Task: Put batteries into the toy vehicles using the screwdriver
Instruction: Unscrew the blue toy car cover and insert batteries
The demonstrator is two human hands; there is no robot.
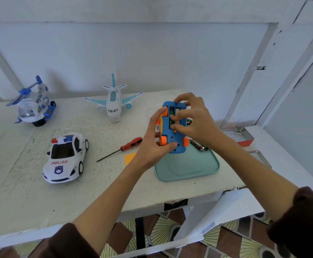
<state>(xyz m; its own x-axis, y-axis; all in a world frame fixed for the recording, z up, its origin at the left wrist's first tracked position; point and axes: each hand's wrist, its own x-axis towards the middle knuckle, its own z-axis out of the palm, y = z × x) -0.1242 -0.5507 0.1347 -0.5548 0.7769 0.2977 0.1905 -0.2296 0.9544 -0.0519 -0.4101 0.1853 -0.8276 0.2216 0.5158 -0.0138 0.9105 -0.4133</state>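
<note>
A blue toy car (174,144) with orange wheels is held upside down above the teal tray (187,168). My left hand (152,142) grips its left side, thumb on the underside. My right hand (191,118) reaches over it, fingers pressing into the open battery compartment, where a green battery shows. Two loose batteries (198,144) lie on the tray's far right corner. A red-handled screwdriver (122,148) lies on the table left of the tray, with an orange battery cover (129,158) beside it.
A white police car (65,157), a blue-and-white helicopter (34,105) and a white-and-teal airplane (113,101) stand on the white table (21,192). A metal tin (239,135) and its lid (259,158) sit at the right edge.
</note>
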